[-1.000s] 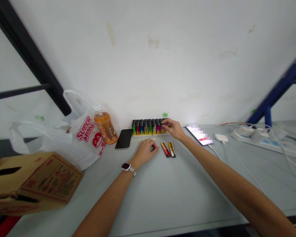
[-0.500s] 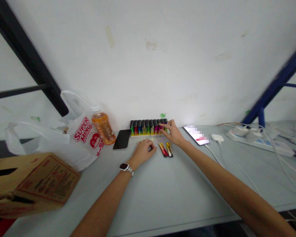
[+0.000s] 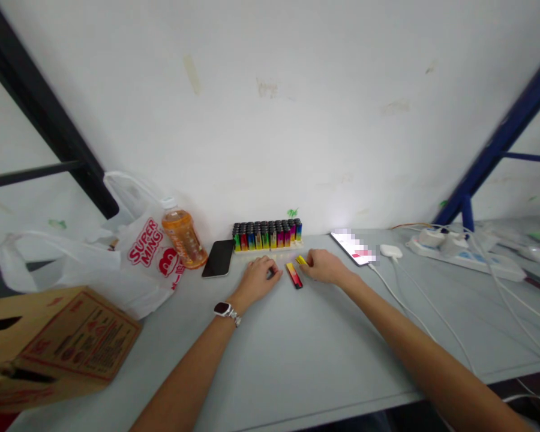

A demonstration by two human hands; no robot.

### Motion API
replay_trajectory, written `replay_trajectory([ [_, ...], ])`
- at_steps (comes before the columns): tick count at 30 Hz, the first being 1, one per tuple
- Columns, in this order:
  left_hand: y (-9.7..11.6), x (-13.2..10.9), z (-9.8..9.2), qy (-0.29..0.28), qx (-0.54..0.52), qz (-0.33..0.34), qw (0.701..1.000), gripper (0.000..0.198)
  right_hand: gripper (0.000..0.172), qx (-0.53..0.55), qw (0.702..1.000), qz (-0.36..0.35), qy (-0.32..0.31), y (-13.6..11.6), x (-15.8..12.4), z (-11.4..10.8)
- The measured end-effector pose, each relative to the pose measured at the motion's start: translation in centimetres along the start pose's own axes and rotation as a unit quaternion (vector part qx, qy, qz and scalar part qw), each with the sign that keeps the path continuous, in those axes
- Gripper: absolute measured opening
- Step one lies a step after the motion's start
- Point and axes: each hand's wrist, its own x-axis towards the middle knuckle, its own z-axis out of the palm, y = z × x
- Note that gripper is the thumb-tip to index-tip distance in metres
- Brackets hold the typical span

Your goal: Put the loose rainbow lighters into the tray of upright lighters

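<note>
My left hand [image 3: 261, 277] rests on the table with its fingers curled. A dark patch shows between thumb and fingers, and I cannot make out whether it is an object or shadow. My right hand [image 3: 324, 266] is closed at the near end of a yellow lighter [image 3: 301, 260], most of which the fingers hide. Between the hands lies a red and yellow lighter [image 3: 294, 276], flat on the table. Behind them, several rows of colourful lighters with black tops [image 3: 265, 235] stand upright in a pale tray [image 3: 299, 245] by the wall.
A dark phone [image 3: 218, 258], a bottle of orange drink [image 3: 184, 237], a white plastic bag [image 3: 135, 270] and a cardboard box [image 3: 72, 342] stand at left. At right are a lit phone [image 3: 351, 248], a white charger [image 3: 390, 251], cables and a power strip [image 3: 468, 257].
My right hand has come down from the right end of the standing lighters to the loose yellow lighter and closed on it. My left hand stays in place. The view has shifted slightly.
</note>
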Motion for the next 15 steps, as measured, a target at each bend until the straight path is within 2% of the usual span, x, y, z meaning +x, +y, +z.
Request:
replay_trajectory([
  [2,0.0,0.0,0.0,-0.001,0.0,0.003,1.0,0.017,0.016,0.09,0.995,-0.018,0.038,0.0,0.5,0.0],
  [5,0.1,0.0,-0.1,-0.001,0.002,0.004,1.0,0.017,0.024,0.217,0.972,-0.07,0.065,0.0,1.1,0.4],
  [7,0.1,0.0,-0.1,-0.001,0.003,0.001,1.0,0.017,0.029,0.248,0.958,-0.1,0.101,0.0,1.3,0.9],
  [9,0.2,0.0,-0.1,-0.003,0.004,-0.002,1.0,0.017,0.029,0.261,0.953,-0.092,0.122,0.1,1.2,1.5],
  [12,0.1,0.0,-0.1,-0.006,0.003,-0.004,1.0,0.017,0.032,0.317,0.943,-0.04,0.095,0.4,0.8,2.2],
  [15,0.0,0.0,0.0,-0.004,0.005,0.001,1.0,0.017,0.037,0.403,0.911,-0.042,0.07,0.6,0.4,2.3],
])
